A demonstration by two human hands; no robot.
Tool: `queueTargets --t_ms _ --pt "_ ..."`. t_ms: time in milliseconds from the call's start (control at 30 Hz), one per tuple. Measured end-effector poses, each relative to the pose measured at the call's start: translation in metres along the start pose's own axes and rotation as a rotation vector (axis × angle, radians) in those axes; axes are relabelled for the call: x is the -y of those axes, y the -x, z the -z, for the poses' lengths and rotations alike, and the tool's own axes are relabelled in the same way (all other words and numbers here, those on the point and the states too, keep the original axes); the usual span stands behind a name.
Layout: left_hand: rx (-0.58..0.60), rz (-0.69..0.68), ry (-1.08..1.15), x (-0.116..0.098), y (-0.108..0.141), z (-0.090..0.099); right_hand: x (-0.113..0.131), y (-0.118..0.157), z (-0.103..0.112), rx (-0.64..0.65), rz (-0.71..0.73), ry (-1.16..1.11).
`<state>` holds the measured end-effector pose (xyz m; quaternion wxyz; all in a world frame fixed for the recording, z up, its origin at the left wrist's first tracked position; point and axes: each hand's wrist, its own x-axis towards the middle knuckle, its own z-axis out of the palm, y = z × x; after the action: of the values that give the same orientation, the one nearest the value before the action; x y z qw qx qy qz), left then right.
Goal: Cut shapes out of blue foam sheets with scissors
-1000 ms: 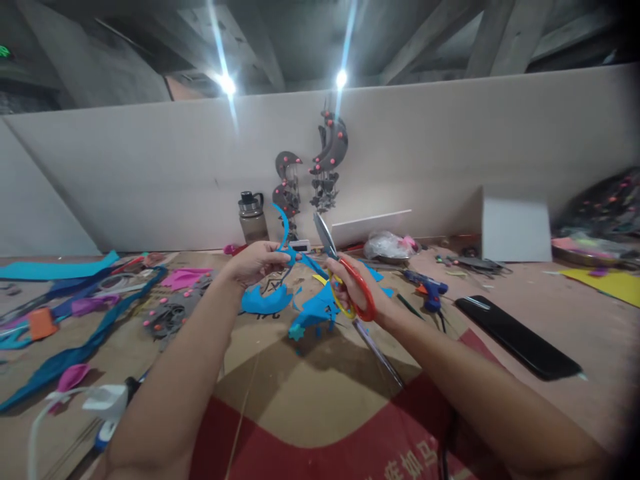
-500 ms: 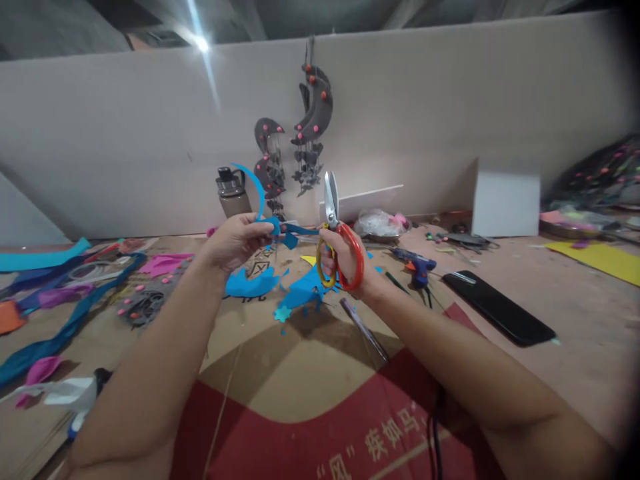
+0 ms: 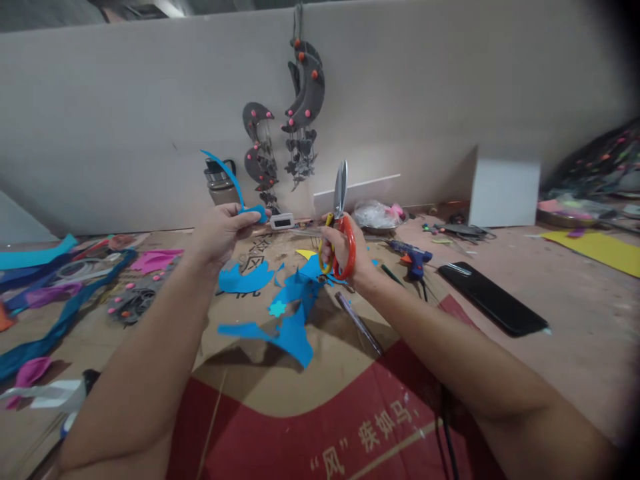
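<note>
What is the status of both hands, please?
Left hand pinching blue piece. Right hand gripping scissors, blades apart from piece. Blue scraps on cardboard below.

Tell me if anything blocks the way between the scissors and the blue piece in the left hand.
Nothing visible blocks it. The right hand holds the scissors pointing up, apart from the blue piece in the left hand. The small white device showing between them appears to sit farther back.

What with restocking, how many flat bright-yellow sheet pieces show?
2: a small wedge left of the red-and-yellow scissors, and a large sheet at the picture's right edge; others may be hidden.
</note>
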<state>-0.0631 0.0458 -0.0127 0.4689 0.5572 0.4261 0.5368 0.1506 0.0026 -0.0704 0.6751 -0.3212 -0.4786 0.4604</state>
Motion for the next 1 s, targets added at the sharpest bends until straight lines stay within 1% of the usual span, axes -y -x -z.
queueTargets --t_ms 100,200,333,467,633,767,900,1000 --pt "0.027 -0.073 -0.004 -0.009 0.011 -0.010 -0.001 0.002 -0.001 0.030 -0.014 0.014" --pt "0.097 -0.095 -0.004 -0.012 0.017 -0.016 -0.003 0.007 -0.005 0.035 -0.027 0.008" --pt "0.204 -0.065 0.006 -0.005 0.019 -0.021 -0.002 0.012 -0.012 0.040 0.042 0.040" --pt "0.279 -0.033 -0.024 0.001 0.020 -0.024 0.008 0.013 -0.016 0.055 0.088 0.000" --pt "0.335 -0.057 -0.112 0.004 0.021 -0.024 0.022 0.015 -0.020 0.099 0.175 0.027" --pt "0.385 -0.092 -0.206 0.001 0.025 -0.028 0.025 0.019 -0.020 0.092 0.189 0.113" --pt "0.397 -0.098 -0.255 -0.005 0.033 -0.033 0.023 0.022 -0.019 0.093 0.159 0.131" --pt "0.409 -0.098 -0.245 -0.003 0.034 -0.036 0.021 0.023 -0.020 0.094 0.114 0.145"
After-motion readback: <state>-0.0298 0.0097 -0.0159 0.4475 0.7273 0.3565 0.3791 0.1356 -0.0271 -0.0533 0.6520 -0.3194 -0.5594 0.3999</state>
